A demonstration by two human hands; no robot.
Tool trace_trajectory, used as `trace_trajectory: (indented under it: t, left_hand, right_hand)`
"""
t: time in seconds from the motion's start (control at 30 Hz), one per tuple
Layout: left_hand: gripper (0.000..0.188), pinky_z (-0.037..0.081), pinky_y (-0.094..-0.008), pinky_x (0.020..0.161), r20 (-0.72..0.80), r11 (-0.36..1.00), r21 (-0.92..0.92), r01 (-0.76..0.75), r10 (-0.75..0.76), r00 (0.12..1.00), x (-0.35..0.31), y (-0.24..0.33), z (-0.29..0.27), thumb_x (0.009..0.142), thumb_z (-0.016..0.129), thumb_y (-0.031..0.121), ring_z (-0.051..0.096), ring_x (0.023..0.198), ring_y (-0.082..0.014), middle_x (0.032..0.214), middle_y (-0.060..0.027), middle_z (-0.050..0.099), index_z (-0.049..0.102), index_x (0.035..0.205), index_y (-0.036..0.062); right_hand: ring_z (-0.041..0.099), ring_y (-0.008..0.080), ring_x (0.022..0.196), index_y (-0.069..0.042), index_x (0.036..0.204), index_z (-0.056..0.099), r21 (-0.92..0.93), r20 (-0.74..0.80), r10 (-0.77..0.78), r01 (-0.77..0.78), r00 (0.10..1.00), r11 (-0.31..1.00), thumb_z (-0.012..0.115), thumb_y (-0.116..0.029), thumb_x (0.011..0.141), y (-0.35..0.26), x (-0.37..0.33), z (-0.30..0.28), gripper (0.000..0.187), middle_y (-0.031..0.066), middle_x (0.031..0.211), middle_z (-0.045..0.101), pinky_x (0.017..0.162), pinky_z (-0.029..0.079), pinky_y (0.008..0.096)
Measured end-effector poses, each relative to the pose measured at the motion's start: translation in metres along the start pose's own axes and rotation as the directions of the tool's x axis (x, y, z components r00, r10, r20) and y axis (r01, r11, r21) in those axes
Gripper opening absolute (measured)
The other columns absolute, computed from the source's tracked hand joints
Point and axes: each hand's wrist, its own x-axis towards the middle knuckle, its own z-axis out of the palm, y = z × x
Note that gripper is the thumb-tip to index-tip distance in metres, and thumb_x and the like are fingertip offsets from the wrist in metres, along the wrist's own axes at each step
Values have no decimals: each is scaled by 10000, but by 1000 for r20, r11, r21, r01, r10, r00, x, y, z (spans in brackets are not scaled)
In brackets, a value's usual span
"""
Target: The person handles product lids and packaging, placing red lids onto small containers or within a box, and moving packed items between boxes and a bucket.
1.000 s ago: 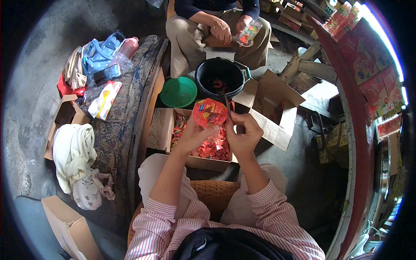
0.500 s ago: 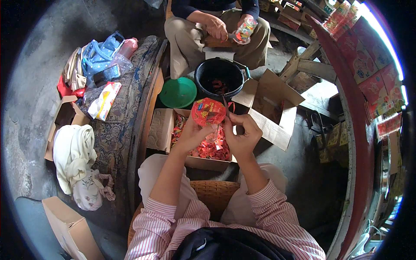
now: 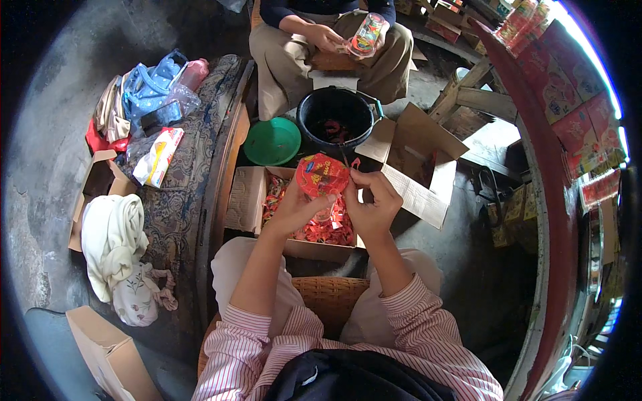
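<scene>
My left hand (image 3: pixel 294 212) is wrapped round a clear plastic cup with a red printed film lid (image 3: pixel 322 175), tilted so that the lid faces up. At the lid's right edge, my right hand (image 3: pixel 372 202) pinches a thin, dark blade-like tool (image 3: pixel 346 160); its grip end is hidden by the fingers. A narrow red strip (image 3: pixel 355 163) curls up beside these fingertips. Under both hands stands a cardboard box (image 3: pixel 314 251) filled with red film scraps (image 3: pixel 328 231).
A black bucket (image 3: pixel 304 137) and a green basin (image 3: pixel 273 142) stand beyond the box. An open carton (image 3: pixel 428 200) lies right. Across from me, another person's hands (image 3: pixel 328 40) hold a clear printed cup (image 3: pixel 368 35). A patterned bench (image 3: pixel 184 220) runs along the left.
The red strip stands out more beside my right fingertips, and the dark tool shows less. My left hand keeps the cup in place. The other person's cup has turned upright and moved slightly left.
</scene>
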Motion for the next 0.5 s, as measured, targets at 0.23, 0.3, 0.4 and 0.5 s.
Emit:
trace_trajectory:
  t: [0.23,0.3,0.4,0.5]
  left_hand:
    - [539,405,-302,871,-60,995,-52,-85,82,995,0,-1,4,766,644,107,504,1013,-136,1110,-64,532,385,1233,34]
    - [544,394,-305,893,-65,996,-55,-71,68,996,0,0,2,765,643,107,499,1038,-144,1129,-68,526,383,1238,34]
    - [557,380,-309,921,-43,997,-38,-61,60,997,1,-2,-3,762,645,115,489,1076,-155,1155,-73,514,378,1244,35]
    - [580,378,-310,928,-6,997,-28,-78,78,997,3,-4,-2,754,657,130,486,1086,-159,1159,-73,509,371,1249,38]
  right_hand:
    - [615,199,623,9,821,630,-9,6,-10,10,1000,1000,661,91,639,0,0,1,202,123,732,619,555,482,257]
    - [619,196,627,8,819,629,-7,0,-11,11,1000,1000,662,89,644,0,-1,1,196,122,730,620,558,484,256]
    - [624,191,633,7,815,627,18,-3,9,-9,1000,1000,664,87,649,-1,-2,2,188,122,728,621,555,485,253]
    - [629,185,641,10,809,627,18,-7,44,-44,999,999,664,89,649,1,-2,0,182,123,729,623,556,488,247]
